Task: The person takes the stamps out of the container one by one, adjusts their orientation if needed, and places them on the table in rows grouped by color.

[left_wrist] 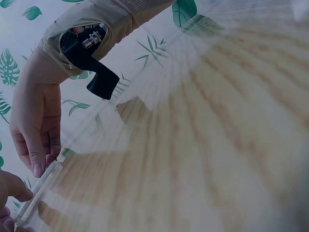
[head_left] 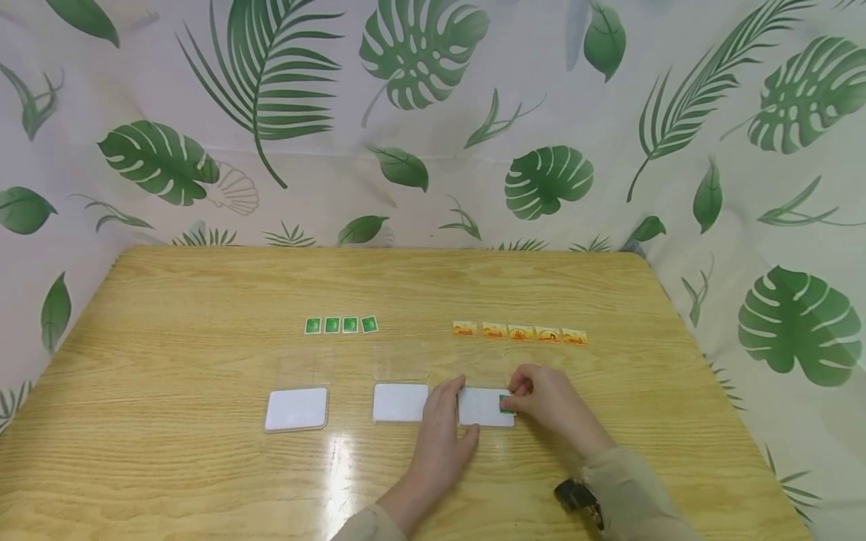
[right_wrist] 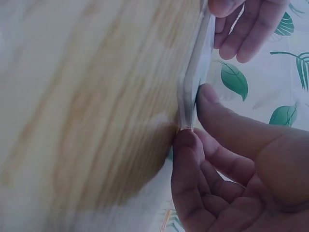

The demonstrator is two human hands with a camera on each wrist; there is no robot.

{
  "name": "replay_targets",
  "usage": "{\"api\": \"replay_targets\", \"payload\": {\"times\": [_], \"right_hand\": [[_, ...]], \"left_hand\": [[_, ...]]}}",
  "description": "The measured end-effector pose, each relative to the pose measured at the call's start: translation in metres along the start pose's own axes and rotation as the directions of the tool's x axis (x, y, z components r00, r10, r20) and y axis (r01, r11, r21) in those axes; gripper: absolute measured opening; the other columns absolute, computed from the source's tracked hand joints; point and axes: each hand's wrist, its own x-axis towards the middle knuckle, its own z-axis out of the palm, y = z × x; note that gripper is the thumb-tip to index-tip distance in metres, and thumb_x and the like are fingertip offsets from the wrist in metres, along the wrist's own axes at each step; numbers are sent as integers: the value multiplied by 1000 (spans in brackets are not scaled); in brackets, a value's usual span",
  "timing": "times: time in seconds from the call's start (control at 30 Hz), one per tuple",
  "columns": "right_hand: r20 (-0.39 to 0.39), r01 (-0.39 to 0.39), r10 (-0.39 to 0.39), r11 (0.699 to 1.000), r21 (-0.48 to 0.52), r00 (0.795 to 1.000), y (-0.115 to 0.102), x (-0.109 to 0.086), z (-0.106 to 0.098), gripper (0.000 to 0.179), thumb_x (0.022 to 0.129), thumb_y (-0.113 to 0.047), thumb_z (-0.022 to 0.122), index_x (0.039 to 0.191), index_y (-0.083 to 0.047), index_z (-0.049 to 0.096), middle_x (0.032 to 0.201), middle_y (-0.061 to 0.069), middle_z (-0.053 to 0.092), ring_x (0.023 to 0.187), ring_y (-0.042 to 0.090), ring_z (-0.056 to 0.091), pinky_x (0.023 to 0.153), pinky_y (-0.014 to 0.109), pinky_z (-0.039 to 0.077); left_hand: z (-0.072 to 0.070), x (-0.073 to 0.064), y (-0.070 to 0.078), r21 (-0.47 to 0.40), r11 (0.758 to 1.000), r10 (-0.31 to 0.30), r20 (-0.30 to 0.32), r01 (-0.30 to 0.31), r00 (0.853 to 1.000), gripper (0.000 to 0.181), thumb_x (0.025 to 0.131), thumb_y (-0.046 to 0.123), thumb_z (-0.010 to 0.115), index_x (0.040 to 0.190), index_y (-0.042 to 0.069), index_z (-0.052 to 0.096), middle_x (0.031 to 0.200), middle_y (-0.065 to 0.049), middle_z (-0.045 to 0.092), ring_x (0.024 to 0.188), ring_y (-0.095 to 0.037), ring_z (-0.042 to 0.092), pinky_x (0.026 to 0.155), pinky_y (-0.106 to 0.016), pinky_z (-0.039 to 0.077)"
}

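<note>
A flat white case (head_left: 480,406) lies on the table between my two hands. My left hand (head_left: 443,432) holds its left end, the index finger at the far edge and the thumb at the near edge. At the right end my right hand (head_left: 551,402) pinches a small green card (head_left: 505,404), which overlaps the white surface. In the right wrist view, the right thumb (right_wrist: 217,104) rests on top of the case, with the index fingertip at its corner. The left wrist view shows the case (left_wrist: 41,188) edge-on. Fingers partly hide the green card.
Two more white cases (head_left: 400,403) (head_left: 296,409) lie to the left. Clear plastic lids (head_left: 304,367) stretch behind the cases. Farther back are a row of several green cards (head_left: 331,324) and a row of several orange cards (head_left: 521,333). A leaf-patterned cloth (head_left: 433,150) hangs behind the table.
</note>
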Motion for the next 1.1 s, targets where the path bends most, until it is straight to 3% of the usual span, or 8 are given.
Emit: {"api": "replay_targets", "payload": {"times": [0.27,0.6,0.87,1.1], "right_hand": [[5,47,-47,999,8,999,-5,-1,-5,12,80,-7,75,80,-10,64,70,-3,57,66,12,50,58,27,45],[4,152,-152,986,65,988,-11,12,-11,3,89,-10,67,87,-8,67,79,-4,60,75,13,55,67,30,49],[6,191,-192,980,56,981,-31,37,-17,4,92,-13,64,92,-12,67,88,-1,61,84,16,57,74,36,51],[20,251,-254,964,86,967,-53,73,-12,4,91,-16,65,94,-13,67,92,-1,64,88,17,58,78,36,51]], "left_hand": [[-1,0,0,-4,1000,6,-7,-6,1000,67,82,0,70,140,-2,37,138,-14,43,129,-28,38,109,-38,35],[-1,0,-1,-17,1000,14,-7,-14,1000,67,82,-1,70,140,-2,36,138,-14,43,129,-28,38,109,-39,35],[-2,0,-1,-18,999,32,-14,-33,999,66,83,0,69,140,-3,36,137,-14,43,128,-28,38,107,-39,36],[0,0,-4,-10,999,52,-25,-53,998,65,81,-2,69,138,-4,38,135,-15,45,126,-29,40,108,-39,36]]}}
